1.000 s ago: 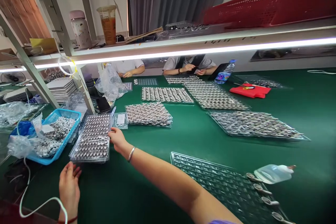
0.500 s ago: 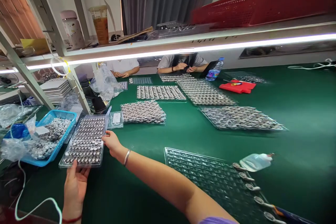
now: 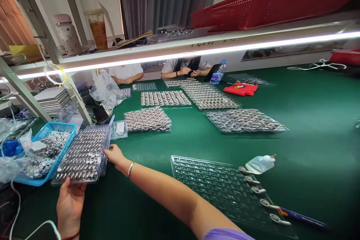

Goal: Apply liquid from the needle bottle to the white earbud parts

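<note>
Two hands on one tray over here. My left grip [image 3: 71, 204], lower left of the frame, has its thumb on the near edge of the loaded tray [image 3: 81, 152] and its fingers tucked under. My right grip [image 3: 115, 156] is narrow, pinching the same tray's right edge. The tray sits left of centre, full of small shiny parts in rows, and there's more clear plastic showing under its right side. Can't tell if it's lifted all the way off that.

Just left of it is a blue basket [image 3: 45, 178] heaped with loose bits, can't say if they touch. A small labelled bag [image 3: 119, 128] lies near its upper right corner, beside a stack of filled trays [image 3: 147, 119]. Lower right on the green counter [image 3: 309, 127]: another clear tray [image 3: 202, 180], five parts along its right edge, plus a squeeze bottle [image 3: 260, 164] near its top right corner.
</note>
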`<state>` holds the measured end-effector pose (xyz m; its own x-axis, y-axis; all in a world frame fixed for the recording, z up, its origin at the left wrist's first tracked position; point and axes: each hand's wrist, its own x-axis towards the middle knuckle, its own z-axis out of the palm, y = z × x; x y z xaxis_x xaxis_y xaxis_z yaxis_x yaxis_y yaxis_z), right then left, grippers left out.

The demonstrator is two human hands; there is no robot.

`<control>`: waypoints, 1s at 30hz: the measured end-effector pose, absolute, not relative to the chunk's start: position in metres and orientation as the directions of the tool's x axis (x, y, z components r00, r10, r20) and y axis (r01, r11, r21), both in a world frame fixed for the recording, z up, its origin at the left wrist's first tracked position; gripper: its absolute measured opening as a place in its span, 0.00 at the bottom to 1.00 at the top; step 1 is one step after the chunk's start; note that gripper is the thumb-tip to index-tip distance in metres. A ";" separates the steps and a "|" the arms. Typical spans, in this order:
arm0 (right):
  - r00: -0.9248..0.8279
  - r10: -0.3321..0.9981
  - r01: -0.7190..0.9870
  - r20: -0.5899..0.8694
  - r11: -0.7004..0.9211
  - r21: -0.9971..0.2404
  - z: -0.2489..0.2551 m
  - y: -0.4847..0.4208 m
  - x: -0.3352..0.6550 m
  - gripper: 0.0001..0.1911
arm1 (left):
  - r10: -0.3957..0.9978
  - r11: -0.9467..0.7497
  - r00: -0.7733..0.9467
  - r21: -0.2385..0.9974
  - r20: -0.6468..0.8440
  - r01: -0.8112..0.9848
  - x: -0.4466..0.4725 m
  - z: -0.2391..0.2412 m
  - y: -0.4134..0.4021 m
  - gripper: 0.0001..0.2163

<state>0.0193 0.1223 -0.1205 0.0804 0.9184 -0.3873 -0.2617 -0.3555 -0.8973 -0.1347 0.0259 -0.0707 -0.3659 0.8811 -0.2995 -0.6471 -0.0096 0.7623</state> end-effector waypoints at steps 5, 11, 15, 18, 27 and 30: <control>0.084 0.918 -0.247 -0.388 -0.358 -0.900 -0.121 0.124 0.015 0.14 | 0.889 -0.036 -0.372 0.767 -0.269 -0.640 -0.145 -0.068 0.032 0.10; 0.044 0.914 -0.259 -0.403 -0.379 -0.888 -0.116 0.122 0.021 0.14 | 0.893 -0.037 -0.366 0.770 -0.261 -0.637 -0.150 -0.064 0.037 0.10; 0.035 0.929 -0.289 -0.369 -0.344 -0.893 -0.105 0.119 0.024 0.14 | 0.905 -0.048 -0.358 0.782 -0.229 -0.621 -0.152 -0.061 0.039 0.09; 0.032 0.940 -0.309 -0.340 -0.314 -0.898 -0.095 0.114 0.029 0.13 | 0.908 -0.055 -0.361 0.792 -0.214 -0.608 -0.153 -0.058 0.041 0.09; 0.119 0.939 -0.328 -0.324 -0.271 -0.905 -0.078 0.041 0.121 0.05 | 0.921 -0.038 -0.321 0.772 -0.218 -0.635 -0.152 -0.065 0.047 0.08; 0.203 0.923 -0.338 -0.328 -0.248 -0.908 -0.069 0.002 0.164 0.09 | 0.927 -0.023 -0.297 0.755 -0.229 -0.655 -0.149 -0.071 0.047 0.09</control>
<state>0.1645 0.0017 -0.0688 0.2028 0.9227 -0.3278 -0.3379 -0.2483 -0.9078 -0.1487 0.0469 -0.0709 -0.2970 0.9270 -0.2289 -0.6548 -0.0233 0.7555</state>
